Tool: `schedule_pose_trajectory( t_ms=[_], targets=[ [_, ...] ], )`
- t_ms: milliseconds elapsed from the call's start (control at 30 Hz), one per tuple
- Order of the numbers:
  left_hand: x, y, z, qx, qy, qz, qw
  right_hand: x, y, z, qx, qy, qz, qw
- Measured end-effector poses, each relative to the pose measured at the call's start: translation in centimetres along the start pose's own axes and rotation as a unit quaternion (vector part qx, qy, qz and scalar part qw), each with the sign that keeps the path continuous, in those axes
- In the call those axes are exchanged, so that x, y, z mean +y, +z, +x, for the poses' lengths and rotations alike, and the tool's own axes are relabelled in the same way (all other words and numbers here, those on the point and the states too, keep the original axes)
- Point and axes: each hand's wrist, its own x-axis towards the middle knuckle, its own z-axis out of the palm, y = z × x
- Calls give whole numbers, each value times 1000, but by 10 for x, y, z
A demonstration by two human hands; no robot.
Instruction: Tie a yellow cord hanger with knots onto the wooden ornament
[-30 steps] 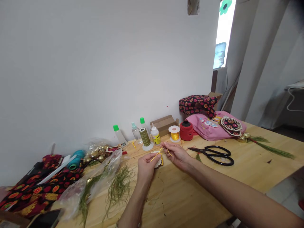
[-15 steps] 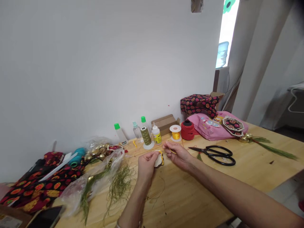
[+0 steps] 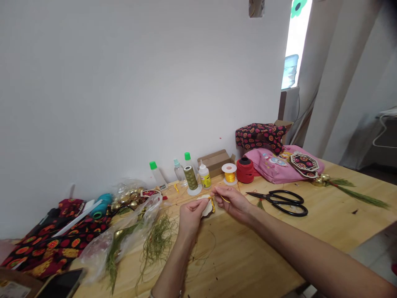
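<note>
A: Entry one, hands?

B: Left hand: lower centre of frame, forearm rising from the bottom edge; thumb and fingers pinching a pale piece. Right hand: just right of it, forearm slanting in from the lower right corner; fingers curled, thumb and forefinger pressed together on yellow cord.

A: Markings?

B: White nozzle bottle, centre of frame: yellow label, lettering too small to read. Brown carton, lower left corner: white label, print illegible.

A: The piece itself?

B: Lower centre of frame, over the wooden table. Flat, pale face; wavy outline, dark along the lower edge; yellow strands at its right side. Partly covered by fingers.
</note>
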Motion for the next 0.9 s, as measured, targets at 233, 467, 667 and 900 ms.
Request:
schedule_pose_trajectory(
  t_ms=[233, 467, 667, 900],
  targets=[
    [3, 5, -3, -10, -5, 20, 1000, -3, -3, 1, -5, -17, 8, 1000],
    [-1, -1, -3, -28, 17, -7, 999, -3, -3, 2, 21, -24, 15, 999],
    [0, -3, -1, -19, -7, -15, 1000, -4, 1, -1, 12, -9, -22, 1000],
    [-5, -1, -2, -38, -51, 16, 998, 2, -3, 4, 96, -17, -55, 994]
  ],
)
